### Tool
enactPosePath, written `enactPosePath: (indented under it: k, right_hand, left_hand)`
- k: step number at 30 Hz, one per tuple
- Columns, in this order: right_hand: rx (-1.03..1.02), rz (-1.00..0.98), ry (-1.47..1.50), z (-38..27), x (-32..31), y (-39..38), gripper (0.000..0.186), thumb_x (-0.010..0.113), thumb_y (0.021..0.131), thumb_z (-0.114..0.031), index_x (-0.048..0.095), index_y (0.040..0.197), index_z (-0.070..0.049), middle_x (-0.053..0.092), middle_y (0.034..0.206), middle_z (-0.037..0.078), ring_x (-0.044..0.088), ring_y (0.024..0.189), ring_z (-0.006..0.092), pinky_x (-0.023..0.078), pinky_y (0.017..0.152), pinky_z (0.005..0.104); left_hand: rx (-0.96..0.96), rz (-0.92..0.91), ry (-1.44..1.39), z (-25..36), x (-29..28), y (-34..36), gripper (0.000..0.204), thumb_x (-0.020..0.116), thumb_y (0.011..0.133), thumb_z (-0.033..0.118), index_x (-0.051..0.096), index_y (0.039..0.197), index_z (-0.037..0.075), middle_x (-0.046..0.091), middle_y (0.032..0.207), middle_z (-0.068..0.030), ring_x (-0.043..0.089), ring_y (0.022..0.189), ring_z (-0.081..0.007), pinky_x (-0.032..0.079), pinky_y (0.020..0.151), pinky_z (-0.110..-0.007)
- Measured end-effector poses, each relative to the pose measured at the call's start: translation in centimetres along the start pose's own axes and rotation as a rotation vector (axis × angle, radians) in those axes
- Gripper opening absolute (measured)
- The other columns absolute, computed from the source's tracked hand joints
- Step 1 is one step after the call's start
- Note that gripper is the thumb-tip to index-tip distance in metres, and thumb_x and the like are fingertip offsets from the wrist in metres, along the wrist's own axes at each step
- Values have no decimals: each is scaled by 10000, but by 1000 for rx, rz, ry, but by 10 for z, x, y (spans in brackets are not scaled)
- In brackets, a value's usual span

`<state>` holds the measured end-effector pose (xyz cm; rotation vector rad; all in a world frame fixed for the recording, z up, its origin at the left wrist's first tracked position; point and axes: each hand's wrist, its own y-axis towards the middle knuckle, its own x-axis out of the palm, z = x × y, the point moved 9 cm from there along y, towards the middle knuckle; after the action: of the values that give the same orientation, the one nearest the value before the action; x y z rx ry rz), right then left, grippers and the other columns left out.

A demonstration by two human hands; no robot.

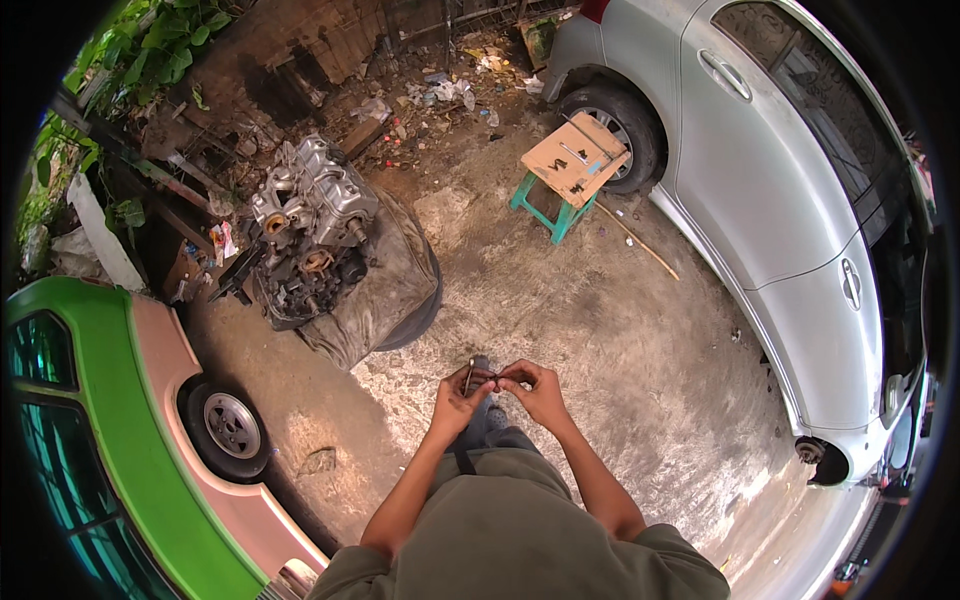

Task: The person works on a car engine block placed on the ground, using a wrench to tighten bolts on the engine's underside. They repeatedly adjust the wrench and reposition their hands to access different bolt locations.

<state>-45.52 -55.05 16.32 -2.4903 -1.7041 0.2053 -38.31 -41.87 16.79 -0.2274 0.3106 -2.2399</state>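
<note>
My left hand (460, 398) and my right hand (537, 393) meet in front of my body, just above my feet. Fingers of both hands are pinched together at the fingertips. Between them is something small and dark that I cannot make out. A thin, light-coloured stick-like piece (468, 379) shows upright at the left fingers; its kind is too small to tell. Both hands are in the air, away from the engine and the small table.
Ahead on the left, a greasy engine (318, 225) rests on a cloth-covered round base (390, 285). A small green-legged table (548, 160) holds small items beside a silver car (760, 170). A green and pink vehicle (165, 350) stands left. A stick (640, 243) and litter (450, 92) lie on the ground.
</note>
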Motion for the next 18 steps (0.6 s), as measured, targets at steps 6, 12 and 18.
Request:
enactPosePath:
  k: [6, 12, 18]
  right_hand:
    - [15, -107, 8, -5, 60, -27, 149, 714, 892, -128, 671, 953, 2, 709, 860, 78, 667, 822, 147, 518, 761, 308]
    - [-41, -178, -121, -26, 123, -21, 185, 668, 934, -170, 645, 961, 11, 689, 821, 92, 631, 748, 142, 494, 701, 315]
    - [-80, -323, -181, -34, 238, -20, 255, 614, 972, -244, 626, 932, 7, 643, 745, 97, 605, 673, 149, 478, 648, 328]
  left_hand:
    - [20, 74, 13, 1, -46, -51, 184, 705, 880, 46, 648, 1018, -63, 699, 896, -116, 666, 848, -154, 531, 771, -300]
    - [111, 200, 68, 14, -103, -86, 192, 718, 872, 48, 656, 1026, -48, 686, 899, -88, 622, 779, -100, 502, 692, -246]
    - [131, 375, 175, 9, -204, -137, 147, 742, 858, 84, 688, 961, -7, 678, 795, -15, 387, 551, -34, 330, 481, -249]
